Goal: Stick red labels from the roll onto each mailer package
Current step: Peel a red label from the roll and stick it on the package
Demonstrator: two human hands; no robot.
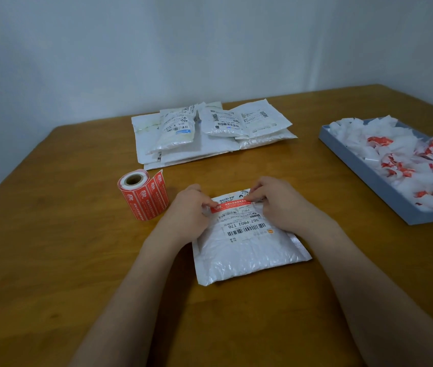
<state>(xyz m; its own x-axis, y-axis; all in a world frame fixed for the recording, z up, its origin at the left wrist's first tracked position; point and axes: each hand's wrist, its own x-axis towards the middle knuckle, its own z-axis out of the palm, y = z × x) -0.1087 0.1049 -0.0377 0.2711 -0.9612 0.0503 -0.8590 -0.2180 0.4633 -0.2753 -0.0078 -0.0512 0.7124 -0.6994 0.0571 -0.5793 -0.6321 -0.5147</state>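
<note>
A white bubble mailer (pixel 247 252) lies flat on the wooden table in front of me, its shipping label facing up. Across the top of that shipping label runs a narrow red label (pixel 230 205). My left hand (pixel 189 210) pinches the red label's left end with curled fingers. At the right end, my right hand (pixel 276 200) pinches it the same way. The roll of red labels (pixel 142 194) stands on the table just left of my left hand, with a strip hanging loose from it.
A pile of several white mailers (pixel 210 131) sits at the back of the table (pixel 64 260). A grey tray (pixel 369 176) at the right holds crumpled white backing paper with red scraps. A pale wall stands behind.
</note>
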